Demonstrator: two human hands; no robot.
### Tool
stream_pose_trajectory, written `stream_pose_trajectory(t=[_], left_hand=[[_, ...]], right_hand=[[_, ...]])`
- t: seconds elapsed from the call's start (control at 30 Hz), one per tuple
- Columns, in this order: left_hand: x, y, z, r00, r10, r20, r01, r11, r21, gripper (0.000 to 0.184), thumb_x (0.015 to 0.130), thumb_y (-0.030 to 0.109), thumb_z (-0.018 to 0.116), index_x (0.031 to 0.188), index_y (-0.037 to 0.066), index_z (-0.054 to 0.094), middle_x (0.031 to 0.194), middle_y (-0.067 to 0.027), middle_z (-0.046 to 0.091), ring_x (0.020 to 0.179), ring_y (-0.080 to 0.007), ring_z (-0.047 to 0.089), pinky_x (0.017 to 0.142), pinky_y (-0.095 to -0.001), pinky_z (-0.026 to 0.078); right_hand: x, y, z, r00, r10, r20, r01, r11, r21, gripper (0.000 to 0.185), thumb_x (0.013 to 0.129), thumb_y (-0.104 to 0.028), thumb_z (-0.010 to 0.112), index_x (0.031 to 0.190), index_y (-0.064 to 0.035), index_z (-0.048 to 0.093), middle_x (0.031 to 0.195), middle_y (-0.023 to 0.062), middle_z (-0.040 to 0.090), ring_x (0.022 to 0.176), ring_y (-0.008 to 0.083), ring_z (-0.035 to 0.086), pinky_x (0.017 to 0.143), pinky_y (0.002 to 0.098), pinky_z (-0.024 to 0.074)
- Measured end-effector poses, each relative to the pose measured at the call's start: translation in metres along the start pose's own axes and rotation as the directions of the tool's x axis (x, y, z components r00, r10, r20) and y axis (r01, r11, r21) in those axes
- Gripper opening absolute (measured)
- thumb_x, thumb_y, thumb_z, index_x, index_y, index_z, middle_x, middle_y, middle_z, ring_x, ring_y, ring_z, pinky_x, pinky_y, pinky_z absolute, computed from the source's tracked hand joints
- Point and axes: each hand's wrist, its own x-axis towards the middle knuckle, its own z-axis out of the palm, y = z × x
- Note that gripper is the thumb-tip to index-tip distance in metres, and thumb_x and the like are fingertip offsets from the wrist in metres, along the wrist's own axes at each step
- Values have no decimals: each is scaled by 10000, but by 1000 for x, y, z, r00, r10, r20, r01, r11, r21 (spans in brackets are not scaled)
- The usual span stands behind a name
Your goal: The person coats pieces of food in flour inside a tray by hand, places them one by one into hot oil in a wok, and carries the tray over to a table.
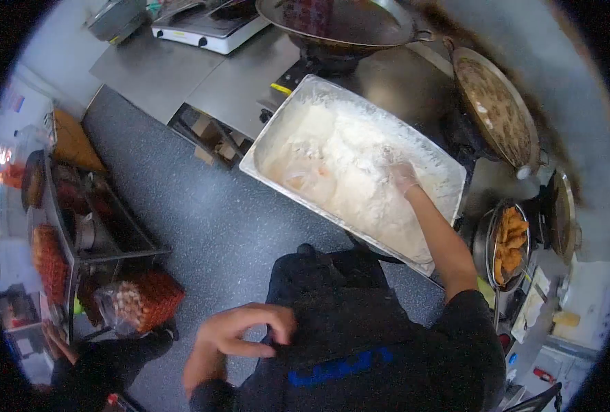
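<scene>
A large metal tray (281, 184) holds a bed of white flour (349, 147). My right hand (402, 177), in what looks like a clear glove, reaches down into the flour right of the tray's middle. Its fingers are coated and partly buried, so I cannot make out whether they grip anything. Pale, orange-tinged lumps (308, 175) lie partly covered by flour in the left part of the tray. In front of my dark apron (332, 323), my left hand (250, 331) hangs with curved fingers, thumb apart, holding nothing.
Behind the tray sit a large wok (339, 24) and a pan of oil (497, 103). A strainer of fried pieces (511, 244) stands at right. A white cooktop (209, 31) is at back left. At left, a rack (112, 257) stands near another person's hand (58, 340).
</scene>
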Motion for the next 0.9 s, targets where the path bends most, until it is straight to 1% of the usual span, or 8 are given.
stream_pose_trajectory(t=[0.1, 0.2, 0.27, 0.33, 0.4, 0.6, 0.7, 0.9], left_hand=[[-79, -28, 0, 821, -569, -47, 571, 820, 39, 230, 818, 185, 577, 971, 18, 535, 932, -93, 550, 846, -210, 521, 724, -354, 413], [-149, -117, 52, 551, -813, 186, 797, 447, -407, 431, 853, 267, 516, 1205, 24, 457, 1138, -90, 536, 981, -237, 518, 815, -344, 429], [-248, -249, 97, 778, -594, 205, 627, 751, -206, 537, 866, 377, 487, 1276, 45, 390, 1224, -75, 492, 1046, -243, 503, 892, -357, 411], [-183, -173, 94, 571, -801, 178, 610, 269, -746, 543, 865, 390, 483, 1275, 46, 392, 1224, -75, 492, 1045, -240, 504, 891, -359, 414], [-145, -141, 96, 506, -853, 129, 396, 96, -913, 550, 864, 404, 479, 1274, 47, 394, 1224, -76, 493, 1045, -237, 506, 890, -360, 416], [-91, -99, 98, 436, -893, 114, 143, -57, -988, 571, 861, 444, 467, 1270, 51, 400, 1223, -77, 495, 1045, -229, 509, 887, -366, 424], [-84, -100, 98, 442, -892, 95, 120, -46, -992, 579, 860, 462, 460, 1268, 54, 404, 1218, -78, 499, 1042, -224, 514, 884, -368, 430], [-59, -69, 96, 322, -947, 0, 161, 55, -985, 579, 864, 478, 436, 1264, 60, 407, 1172, -94, 531, 1009, -207, 538, 875, -371, 445]], right_hand=[[-8, -9, 2, 946, 220, 240, -293, 894, 339, 717, 631, -201, 695, 1245, 11, 392, 1271, 160, 423, 1156, 250, 406, 983, 276, 306], [-11, -10, 15, 1000, -9, -12, 7, 989, -146, 666, 683, -174, 632, 1269, -1, 365, 1323, 163, 360, 1208, 250, 354, 1010, 294, 277], [11, 44, 43, 930, -360, -68, 158, 562, -812, 569, 738, -151, 528, 1266, -6, 373, 1327, 170, 351, 1228, 264, 334, 1016, 319, 278], [-2, 8, 18, 959, -282, -14, 182, 653, -735, 539, 748, -141, 489, 1260, -12, 383, 1309, 178, 371, 1214, 276, 354, 1012, 330, 284], [-14, -33, -4, 976, -212, 57, 198, 734, -650, 512, 758, -131, 450, 1254, -17, 392, 1290, 187, 390, 1199, 288, 374, 1008, 340, 291], [7, -15, 5, 936, -351, 8, 225, 583, -781, 398, 751, -136, 462, 1129, -27, 514, 1091, 195, 547, 1009, 312, 527, 888, 404, 394], [17, -37, -11, 985, 71, 159, 83, 609, -789, 335, 750, -128, 458, 1047, -11, 558, 1023, 213, 568, 973, 321, 543, 846, 410, 421], [22, -62, -60, 985, 21, 174, 109, 708, -698, 362, 712, -306, 623, 841, 32, 619, 891, 224, 600, 859, 335, 576, 788, 393, 447]])
